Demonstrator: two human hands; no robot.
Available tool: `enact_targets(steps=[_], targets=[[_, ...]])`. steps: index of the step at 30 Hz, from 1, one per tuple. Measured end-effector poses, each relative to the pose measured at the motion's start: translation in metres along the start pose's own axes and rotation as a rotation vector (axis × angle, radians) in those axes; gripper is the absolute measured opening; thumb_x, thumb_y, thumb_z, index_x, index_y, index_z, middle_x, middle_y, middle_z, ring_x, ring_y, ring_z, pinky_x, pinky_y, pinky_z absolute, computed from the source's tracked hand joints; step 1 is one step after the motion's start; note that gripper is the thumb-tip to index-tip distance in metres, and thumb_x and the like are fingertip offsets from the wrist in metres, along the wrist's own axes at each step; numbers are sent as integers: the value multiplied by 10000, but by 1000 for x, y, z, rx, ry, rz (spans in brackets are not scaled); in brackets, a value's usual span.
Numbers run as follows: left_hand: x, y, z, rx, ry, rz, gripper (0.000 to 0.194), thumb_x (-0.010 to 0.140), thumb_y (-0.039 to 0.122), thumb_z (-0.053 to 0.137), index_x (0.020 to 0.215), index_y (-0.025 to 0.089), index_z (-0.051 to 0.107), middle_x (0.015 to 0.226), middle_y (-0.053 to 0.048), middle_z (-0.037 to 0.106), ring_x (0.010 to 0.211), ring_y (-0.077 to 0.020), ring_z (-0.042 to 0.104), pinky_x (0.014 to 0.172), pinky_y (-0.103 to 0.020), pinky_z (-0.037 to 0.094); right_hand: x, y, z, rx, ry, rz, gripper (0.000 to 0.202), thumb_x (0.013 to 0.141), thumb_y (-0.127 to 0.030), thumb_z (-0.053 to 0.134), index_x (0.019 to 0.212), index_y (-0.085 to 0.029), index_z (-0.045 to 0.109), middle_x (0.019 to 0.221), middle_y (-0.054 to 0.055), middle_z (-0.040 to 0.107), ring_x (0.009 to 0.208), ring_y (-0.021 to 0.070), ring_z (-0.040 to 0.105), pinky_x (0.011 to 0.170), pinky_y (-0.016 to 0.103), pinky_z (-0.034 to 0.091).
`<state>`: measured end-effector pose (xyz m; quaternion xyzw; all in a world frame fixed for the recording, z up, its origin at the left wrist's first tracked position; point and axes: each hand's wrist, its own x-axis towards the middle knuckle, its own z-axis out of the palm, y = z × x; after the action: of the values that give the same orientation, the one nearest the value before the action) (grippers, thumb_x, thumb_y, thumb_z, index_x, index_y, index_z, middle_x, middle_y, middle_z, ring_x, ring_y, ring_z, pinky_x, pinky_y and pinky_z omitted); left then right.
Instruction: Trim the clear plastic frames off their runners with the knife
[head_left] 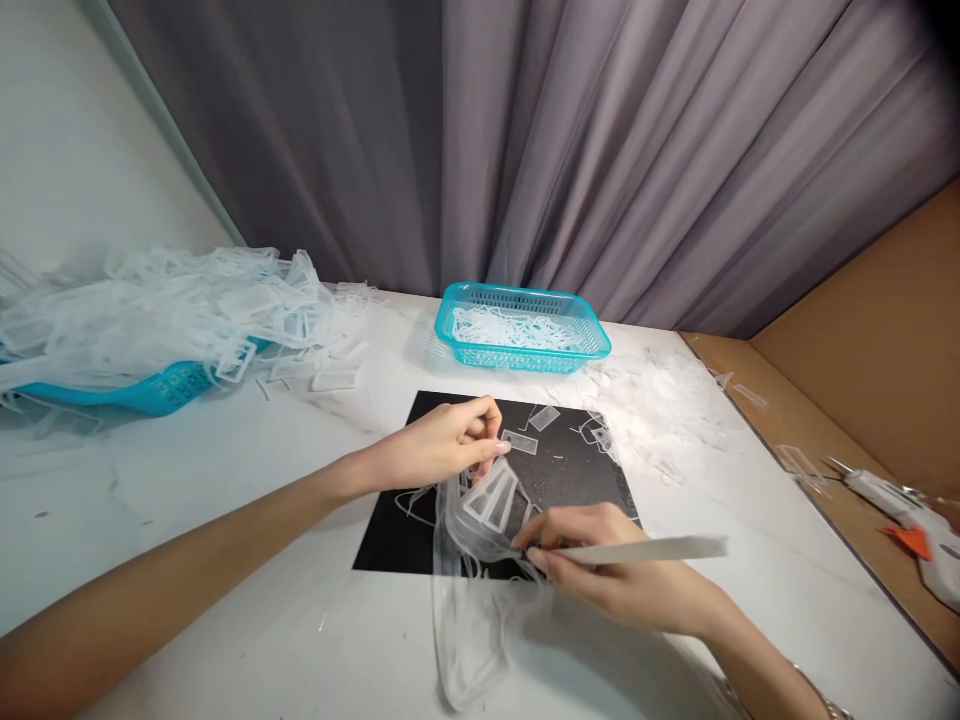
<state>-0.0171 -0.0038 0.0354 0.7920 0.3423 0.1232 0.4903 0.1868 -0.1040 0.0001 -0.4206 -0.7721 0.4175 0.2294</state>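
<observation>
Pinching the clear plastic (484,505) at its far end, the left hand (457,438) has it between itself and the right hand (619,590), which grips a white stick (664,548).

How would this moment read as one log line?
left hand: over clear plastic pieces, grip unclear; right hand: gripping slim pale tool; black mat: bearing pieces; blue basket: beyond mat

Left hand (461,440) holds clear plastic frame (491,502) over black mat (574,482); right hand (604,560) grips slim pale tool (656,549).
</observation>
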Motion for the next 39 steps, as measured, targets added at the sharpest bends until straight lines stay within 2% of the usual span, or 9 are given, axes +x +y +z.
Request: enact_targets(steps=[5, 8, 12, 15, 19, 22, 30, 34, 39], targets=[[-2, 5, 7, -153, -47, 58, 161, 876, 321, 466, 809, 204, 380, 651, 44, 553, 618, -108, 537, 610, -249, 400, -1, 2, -16, 190, 325, 15, 223, 858, -288, 559, 653, -201, 549, 1149, 43, 599, 1011, 215, 546, 860, 369, 385], [-5, 11, 12, -237, -99, 104, 147, 887, 303, 465, 821, 201, 383, 688, 43, 531, 666, -102, 525, 654, -256, 417, 5, 4, -11, 454, 268, 36, 220, 833, -301, 596, 643, -194, 562, 1263, 37, 524, 1124, 240, 485, 926, 403, 349], [-4, 10, 17, -209, -7, 93, 173, 883, 332, 477, 812, 202, 389, 704, 45, 510, 657, -102, 536, 635, -251, 417, 12, 10, -1, 770, 203, 95, 210, 826, -304, 610, 660, -187, 557, 957, 46, 637, 897, 187, 576, 792, 335, 417], [-1, 3, 16, -233, 15, -32, 235, 828, 387, 558, 880, 208, 415, 801, 34, 531, 627, -99, 555, 621, -258, 431, 13, 13, -2, 738, 307, 115, 186, 811, -298, 635, 677, -180, 583, 832, 33, 622, 794, 156, 548, 721, 296, 406], [1, -5, 11, -263, -239, -226, 415, 698, 411, 698, 1008, 201, 520, 878, 6, 581, 686, -113, 572, 645, -250, 446, 11, 12, -11, 726, 361, 114, 179, 796, -298, 651, 671, -179, 600, 823, 33, 605, 770, 154, 533, 698, 295, 403], [1, -5, 9, -174, -372, -205, 249, 712, 372, 689, 858, 177, 639, 772, 7, 633, 734, -128, 585, 668, -224, 420, 9, 11, -16, 726, 348, 134, 171, 795, -301, 652, 678, -186, 606, 840, 38, 603, 792, 167, 535, 706, 312, 401], [1, -8, 15, -224, -320, -191, 159, 749, 304, 651, 845, 177, 645, 797, -14, 706, 797, -154, 633, 741, -244, 434, 6, 13, -14, 700, 192, 150, 224, 800, -313, 644, 628, -195, 560, 867, 27, 569, 848, 188, 515, 737, 335, 376], [0, -7, 19, -295, -290, -201, 192, 744, 288, 658, 877, 193, 557, 779, -2, 709, 796, -154, 629, 743, -263, 427, 8, 13, -10, 571, 234, 212, 261, 812, -369, 618, 628, -199, 544, 658, -20, 480, 661, 142, 427, 615, 294, 311], [-2, -1, 23, -272, -260, -244, 246, 751, 277, 643, 868, 203, 440, 779, -13, 721, 738, -146, 613, 666, -249, 395, 9, 15, -6, 557, 294, 256, 264, 798, -389, 624, 646, -192, 534, 674, -15, 516, 652, 136, 416, 606, 294, 289]])
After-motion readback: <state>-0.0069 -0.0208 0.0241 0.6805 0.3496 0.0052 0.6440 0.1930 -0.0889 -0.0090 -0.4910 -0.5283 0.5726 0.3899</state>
